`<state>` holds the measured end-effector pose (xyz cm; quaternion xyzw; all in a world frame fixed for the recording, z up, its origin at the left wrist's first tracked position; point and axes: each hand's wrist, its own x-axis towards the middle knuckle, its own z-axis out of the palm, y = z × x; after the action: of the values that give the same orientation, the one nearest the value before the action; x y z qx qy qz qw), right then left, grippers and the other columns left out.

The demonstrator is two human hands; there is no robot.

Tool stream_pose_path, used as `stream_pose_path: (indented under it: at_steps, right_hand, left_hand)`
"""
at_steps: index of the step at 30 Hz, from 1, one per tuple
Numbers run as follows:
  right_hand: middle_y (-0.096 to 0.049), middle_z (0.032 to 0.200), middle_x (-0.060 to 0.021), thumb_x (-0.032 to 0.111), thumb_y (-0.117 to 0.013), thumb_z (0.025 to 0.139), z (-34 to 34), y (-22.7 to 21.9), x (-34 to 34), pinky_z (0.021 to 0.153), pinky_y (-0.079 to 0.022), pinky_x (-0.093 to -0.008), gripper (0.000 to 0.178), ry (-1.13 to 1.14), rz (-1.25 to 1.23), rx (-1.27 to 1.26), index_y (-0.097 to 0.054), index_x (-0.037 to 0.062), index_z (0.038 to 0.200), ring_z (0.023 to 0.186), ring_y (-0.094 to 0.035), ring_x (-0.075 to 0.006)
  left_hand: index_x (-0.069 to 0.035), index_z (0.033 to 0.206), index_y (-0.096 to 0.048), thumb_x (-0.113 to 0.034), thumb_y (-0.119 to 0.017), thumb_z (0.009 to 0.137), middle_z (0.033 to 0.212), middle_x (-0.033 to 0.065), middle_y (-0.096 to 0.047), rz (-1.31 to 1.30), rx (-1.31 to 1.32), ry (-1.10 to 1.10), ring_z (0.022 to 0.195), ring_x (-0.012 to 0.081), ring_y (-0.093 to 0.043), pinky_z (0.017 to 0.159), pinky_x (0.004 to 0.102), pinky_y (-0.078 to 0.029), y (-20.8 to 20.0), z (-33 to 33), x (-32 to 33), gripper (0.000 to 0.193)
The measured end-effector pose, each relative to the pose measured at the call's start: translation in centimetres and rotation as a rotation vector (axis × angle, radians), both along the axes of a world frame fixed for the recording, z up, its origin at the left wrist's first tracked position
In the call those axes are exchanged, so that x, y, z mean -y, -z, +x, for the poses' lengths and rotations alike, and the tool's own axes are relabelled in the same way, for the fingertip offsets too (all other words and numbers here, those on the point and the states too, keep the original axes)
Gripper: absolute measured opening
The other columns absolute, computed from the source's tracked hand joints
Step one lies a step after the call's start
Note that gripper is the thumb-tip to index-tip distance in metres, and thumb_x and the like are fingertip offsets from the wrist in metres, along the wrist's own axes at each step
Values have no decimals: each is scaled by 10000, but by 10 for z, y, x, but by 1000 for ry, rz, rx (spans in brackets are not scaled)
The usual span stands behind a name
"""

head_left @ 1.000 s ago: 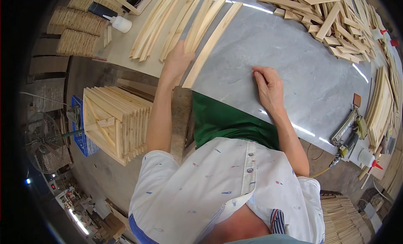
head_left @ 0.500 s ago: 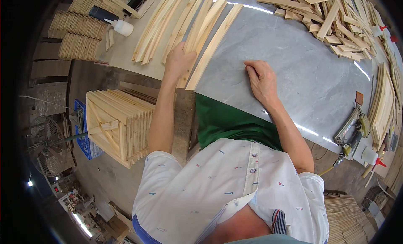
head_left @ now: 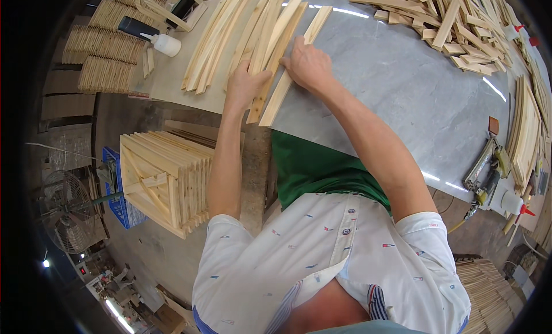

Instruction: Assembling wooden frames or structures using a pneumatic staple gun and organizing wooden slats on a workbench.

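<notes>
Long pale wooden strips lie side by side on the left part of the worktable, pointing away from me. My left hand is closed around the near part of one strip in this group, its thumb reaching right across the wood. One separate strip lies to the right, on the grey sheet, its near end at the table's front edge. Over its middle, my right hand has its fingers curled onto the wood. The fingertips of that hand are partly hidden.
Short wooden pieces are heaped at the far right. A nail gun and a white glue bottle lie at the right edge. Another glue bottle stands far left. Stacked wooden frames stand on the floor at left.
My right hand has moved left and away from me, from the bare grey sheet onto the separate strip. My left hand stays at the group, where the strips have spread slightly apart.
</notes>
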<state>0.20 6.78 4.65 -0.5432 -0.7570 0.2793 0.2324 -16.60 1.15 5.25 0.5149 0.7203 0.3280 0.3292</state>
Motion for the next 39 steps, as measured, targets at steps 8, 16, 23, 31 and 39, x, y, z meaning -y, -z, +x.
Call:
stream_pose_path:
  at_steps: [8,16,23,31,39]
  right_hand:
    - [-641,832,-333,233,-617,813,-3,7,-12,733,-526,-518,441,111,-20,-56,-440,-101,1041,805,-654,-463]
    - [-652,738,-245,121,-541,805,11,13,-18,598,-555,-405,496,156,-154,-216,-405,-106,1224,586,-664,-342]
    - [-661,969,-276,150,-545,807,48,12,-6,859,-484,-494,471,57,-149,-202,-536,-37,1240,920,-631,-450]
    - [-650,934,-285,131,-510,825,57,33,5,836,-489,-483,333,95,-60,-416,-631,-34,1088,897,-627,-438]
    - [-662,907,-252,156,-546,840,34,21,14,803,-493,-511,307,163,287,-297,-593,-17,1089,850,-634,-449]
  left_hand:
    - [24,1021,-616,-264,-727,712,944,200,-684,1,-230,3,882,323,-660,794,394,-499,-10,15,-1,436]
    - [16,960,-590,-237,-710,730,927,231,-668,167,-345,17,898,389,-641,780,437,-496,0,21,-1,362]
    - [22,954,-581,-219,-693,746,894,242,-655,210,-353,38,866,422,-627,757,468,-490,-1,47,5,337]
    - [38,1004,-595,-242,-682,759,932,242,-629,165,-265,-37,903,425,-604,783,485,-481,-1,20,4,382]
    - [30,1044,-629,-281,-684,765,1018,236,-604,202,-550,-27,977,393,-579,858,457,-461,15,13,6,421]
